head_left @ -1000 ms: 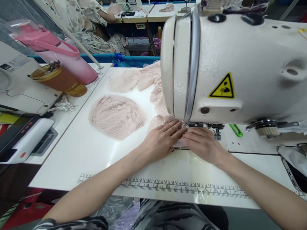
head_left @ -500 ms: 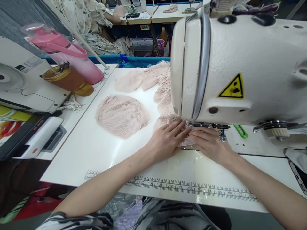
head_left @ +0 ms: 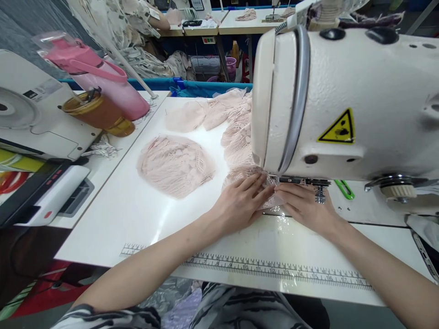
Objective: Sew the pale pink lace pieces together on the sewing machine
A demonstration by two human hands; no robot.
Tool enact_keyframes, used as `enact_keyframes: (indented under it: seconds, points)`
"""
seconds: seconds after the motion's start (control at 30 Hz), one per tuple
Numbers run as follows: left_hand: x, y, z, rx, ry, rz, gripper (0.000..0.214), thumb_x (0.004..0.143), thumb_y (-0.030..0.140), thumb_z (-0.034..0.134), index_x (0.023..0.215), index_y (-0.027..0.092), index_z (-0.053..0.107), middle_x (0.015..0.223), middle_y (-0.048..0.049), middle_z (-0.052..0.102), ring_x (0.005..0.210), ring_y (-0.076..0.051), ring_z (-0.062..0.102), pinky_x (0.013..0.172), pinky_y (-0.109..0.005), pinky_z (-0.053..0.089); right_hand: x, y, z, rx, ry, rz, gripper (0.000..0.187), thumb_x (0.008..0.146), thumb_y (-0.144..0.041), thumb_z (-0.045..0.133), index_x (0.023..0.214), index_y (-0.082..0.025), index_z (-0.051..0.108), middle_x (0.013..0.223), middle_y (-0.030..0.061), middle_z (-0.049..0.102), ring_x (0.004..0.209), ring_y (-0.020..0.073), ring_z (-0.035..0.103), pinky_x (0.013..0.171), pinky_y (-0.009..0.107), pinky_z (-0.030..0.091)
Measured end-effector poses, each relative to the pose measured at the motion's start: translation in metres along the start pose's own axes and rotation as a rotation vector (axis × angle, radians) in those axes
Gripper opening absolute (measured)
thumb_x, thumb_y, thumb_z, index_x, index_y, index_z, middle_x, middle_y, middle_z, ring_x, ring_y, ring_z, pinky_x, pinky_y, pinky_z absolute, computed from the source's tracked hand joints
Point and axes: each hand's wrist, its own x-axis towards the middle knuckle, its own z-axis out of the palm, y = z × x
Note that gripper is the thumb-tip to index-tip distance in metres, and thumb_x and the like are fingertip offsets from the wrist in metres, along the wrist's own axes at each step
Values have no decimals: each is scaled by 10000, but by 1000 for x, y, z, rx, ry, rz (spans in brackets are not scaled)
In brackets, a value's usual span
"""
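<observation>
A cream sewing machine [head_left: 343, 100] fills the upper right of the head view. Under its head lies a pale pink lace piece [head_left: 240, 176]. My left hand [head_left: 240, 203] lies flat on that lace, fingers stretched toward the presser foot [head_left: 318, 194]. My right hand [head_left: 303, 205] rests just right of it with fingers pressed down on the lace edge at the foot. The two hands almost touch. The needle area itself is hidden behind the machine head.
A round stack of pink lace pieces [head_left: 174, 164] lies left, more lace [head_left: 209, 114] behind. A pink bottle [head_left: 103, 77], brown jar [head_left: 96, 112], second machine [head_left: 30, 114], green clippers [head_left: 345, 188], printed ruler [head_left: 274, 272] along the table's front edge. Another person sits far behind.
The view has drifted slightly, shifting the machine and table rightward in the picture. Both hands stay on the lace at the presser foot, with barely any movement.
</observation>
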Motion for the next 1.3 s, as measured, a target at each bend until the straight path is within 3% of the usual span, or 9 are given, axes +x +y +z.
enact_keyframes:
  seconds: [0.23,0.53,0.8,1.0,1.3]
  points:
    - [1,1,-1,-5,-23,-14,443,951,294,451,1356,121,504,1286,-146,599,1262,-303,498,987,-425,453,-5,5,5,91,16,46,279,927,-190,481,1156,-282,613,1065,-16,720,873,151,646,791,325,451]
    - [3,1,0,12,-12,-11,438,960,297,441,1357,124,505,1288,-156,596,1254,-317,507,983,-445,456,0,0,-1,265,-12,216,239,908,-199,522,1074,-284,672,994,0,732,841,167,672,776,323,535]
    - [1,0,6,51,145,146,375,991,243,396,1283,72,557,1326,-106,583,1211,-239,569,1032,-389,466,-2,4,-2,246,-10,178,251,912,-195,518,1073,-309,672,955,-14,737,759,157,657,698,309,514]
    - [-2,-8,5,27,152,179,389,996,241,353,1262,70,579,1295,-97,602,1204,-207,583,1057,-364,469,2,0,-1,165,-10,136,163,894,-206,569,988,-278,682,942,-21,735,791,138,649,703,279,489]
    - [0,-18,2,-68,136,148,365,954,187,390,1214,75,621,1254,-103,629,1208,-213,580,1057,-375,475,3,1,3,52,-72,-28,202,863,-121,585,1022,-221,659,1031,-9,722,885,138,660,735,269,505]
